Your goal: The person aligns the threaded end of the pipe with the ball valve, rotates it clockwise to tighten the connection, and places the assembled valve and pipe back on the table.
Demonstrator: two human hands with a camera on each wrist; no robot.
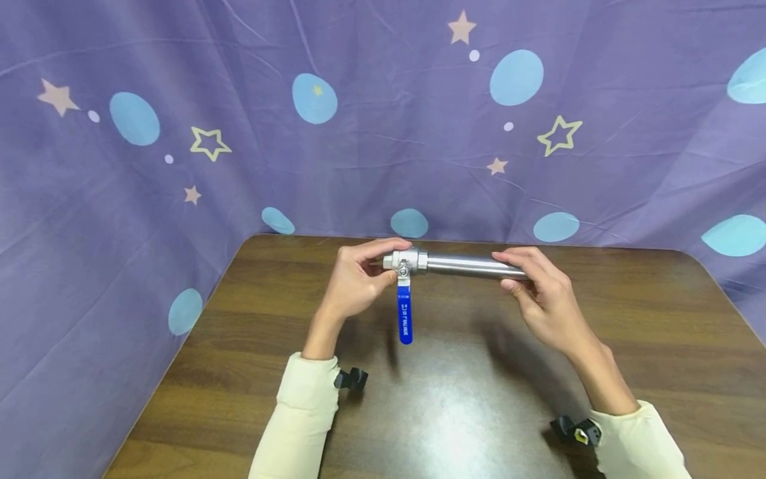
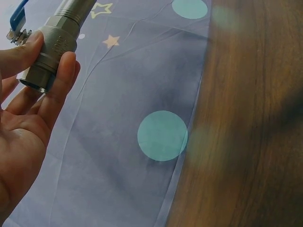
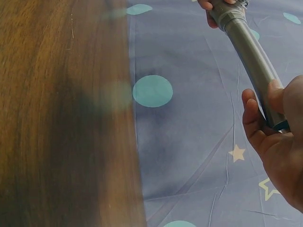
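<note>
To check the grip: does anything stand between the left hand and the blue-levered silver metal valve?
Nothing visible does: the left hand pinches the silver metal valve directly, while the right hand holds the smooth silver pipe.

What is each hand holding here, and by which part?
The left hand grips the ball valve by its body, not its blue handle; the right hand holds the metal pipe by the end away from the valve.

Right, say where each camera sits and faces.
Head: on the head, facing forward and down at valve and pipe; left hand, right hand, sleeves show.
Left wrist: on that wrist, facing the valve; left hand shows.
Right wrist: on that wrist, facing the pipe; right hand, left fingers show.
Both wrist views share valve and curtain.
</note>
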